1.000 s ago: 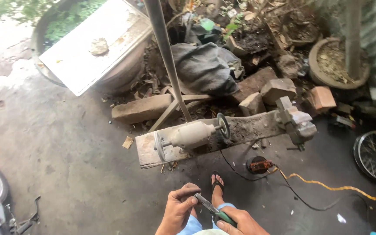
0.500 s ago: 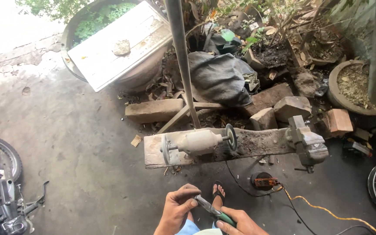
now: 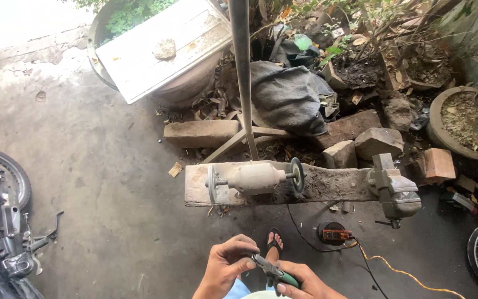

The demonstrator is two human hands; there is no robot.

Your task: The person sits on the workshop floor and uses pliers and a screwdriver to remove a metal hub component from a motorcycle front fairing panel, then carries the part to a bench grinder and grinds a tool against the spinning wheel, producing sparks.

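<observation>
Both hands meet near the bottom edge: right hand (image 3: 305,281) wraps the green-handled pliers (image 3: 275,272), left hand (image 3: 227,264) pinches at their tip. A slip there could nip fingertips, since the grip looks tight.

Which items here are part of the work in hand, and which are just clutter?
In hand:
- green-handled pliers, held by left hand and right hand
- bench grinder on the plank
- vise

Lying about:
- bricks
- grey cloth
- motorbike
- white board
</observation>
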